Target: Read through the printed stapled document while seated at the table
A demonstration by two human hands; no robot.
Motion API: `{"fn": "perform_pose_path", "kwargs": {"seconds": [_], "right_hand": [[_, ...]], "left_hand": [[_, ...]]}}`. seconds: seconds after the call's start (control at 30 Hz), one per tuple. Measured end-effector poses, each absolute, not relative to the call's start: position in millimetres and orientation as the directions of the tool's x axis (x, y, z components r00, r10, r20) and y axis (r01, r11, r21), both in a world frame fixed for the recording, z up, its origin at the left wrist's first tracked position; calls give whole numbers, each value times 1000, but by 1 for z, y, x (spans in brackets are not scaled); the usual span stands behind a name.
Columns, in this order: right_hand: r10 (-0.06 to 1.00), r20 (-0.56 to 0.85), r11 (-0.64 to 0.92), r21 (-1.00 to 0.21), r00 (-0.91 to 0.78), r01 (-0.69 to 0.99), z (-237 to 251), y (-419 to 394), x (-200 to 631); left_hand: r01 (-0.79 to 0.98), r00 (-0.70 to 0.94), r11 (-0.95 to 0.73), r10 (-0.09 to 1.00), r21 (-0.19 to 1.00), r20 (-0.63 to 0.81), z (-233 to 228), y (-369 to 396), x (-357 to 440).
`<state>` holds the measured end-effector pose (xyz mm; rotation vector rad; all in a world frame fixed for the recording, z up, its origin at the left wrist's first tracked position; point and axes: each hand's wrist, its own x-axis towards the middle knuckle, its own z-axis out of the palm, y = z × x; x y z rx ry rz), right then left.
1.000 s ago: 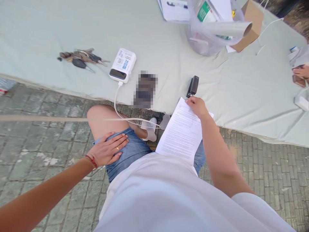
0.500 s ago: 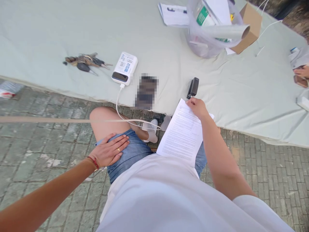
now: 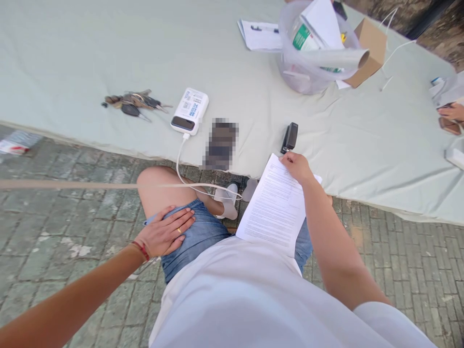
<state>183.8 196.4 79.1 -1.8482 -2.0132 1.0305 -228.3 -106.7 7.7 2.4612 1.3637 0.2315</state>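
Observation:
My left hand lies flat on the thigh of my denim shorts, fingers stretched out and holding nothing. With its fingers closed at the top edge of a printed paper sheet, my right hand grips the paper, which rests on my lap and leans toward the table edge. Just beyond those fingers, a black stapler lies on the covered table. Whether the fingertips touch the stapler I cannot tell.
On the pale table cover lie keys, a white power bank with a cable, and a blurred-out dark object. Farther back stand a clear bucket, a cardboard box and papers with a pen. Another person's hand shows at right.
The whole view has shifted slightly, so the table things appear a little lower. Both hands keep their places on the thigh and the paper.

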Motion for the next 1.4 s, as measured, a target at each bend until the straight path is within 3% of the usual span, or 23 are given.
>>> {"fn": "perform_pose_path", "kwargs": {"seconds": [0.27,0.83,1.4], "right_hand": [[942,-276,-16,-603,-190,797,75,197,185],[936,-304,-46,-608,-179,792,77,197,184],[931,-312,-54,-627,-187,777,76,198,184]], "left_hand": [[774,537,-535,838,339,97,0,-109,-229],[784,539,-523,841,335,49,1,-110,-231],[760,571,-583,810,288,132,-1,-108,-231]]}}
